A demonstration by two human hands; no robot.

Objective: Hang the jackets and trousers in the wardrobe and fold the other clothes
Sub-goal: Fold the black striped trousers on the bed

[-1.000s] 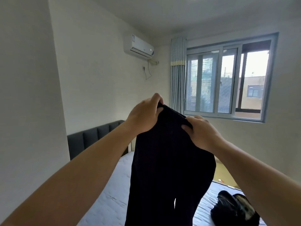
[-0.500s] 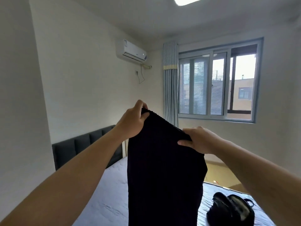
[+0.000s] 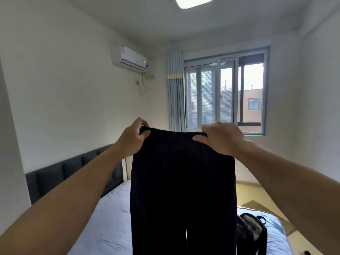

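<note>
Both hands are raised in front of the body. Left hand [image 3: 135, 138] grips the left end of the waistband, fingers curled over the top edge. Right hand [image 3: 220, 138] grips the right end, thumb pressed on the near face and fingers hooked over the top. Dark trousers [image 3: 182, 190] hang straight down between and below the hands, waistband stretched level, the two legs side by side with a thin slit of light between them low down. The hems are out of view. Bed [image 3: 103, 218] lies below the hands, and a black bag [image 3: 252, 234] sits on it below and to the right of the right hand. No hanger or wardrobe is in view. Risks, as judged: the hold is only at the two ends of the waistband, so if one hand lets go to fetch a hanger, the weight probably swings to the other side and the legs twist or bunch. The unseen hems may drag over the bed or snag on the bag during a turn. The cloth also blocks the view below the hands.
</note>
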